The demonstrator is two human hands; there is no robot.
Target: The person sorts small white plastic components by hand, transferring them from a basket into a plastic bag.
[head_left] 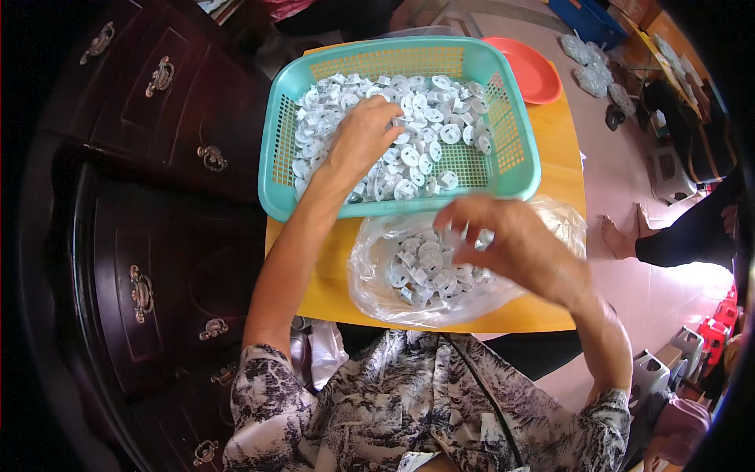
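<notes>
A turquoise plastic basket (271, 169) holds a heap of small round white plastic parts (451, 133) with slots and raised backs. Inside it, my left hand (363, 135) reaches over the heap, thumb and fingers pinched on a white plastic part at their tips, mostly hidden by the hand. In front of the basket a clear plastic bag (366, 287) lies spread, with more of the same parts (429, 263) inside. Above that bag hovers my right hand (511, 244), slightly blurred, its thumb and fingers apart and nothing visible between them.
Basket and bag rest on a yellow wooden table (322, 287). Behind the basket's right corner is a red plate (531, 71). Dark wooden drawers (141, 228) stand close on the left. To the right are another person's bare feet (621, 236), plastic stools (670, 175) and filled bags (590, 67).
</notes>
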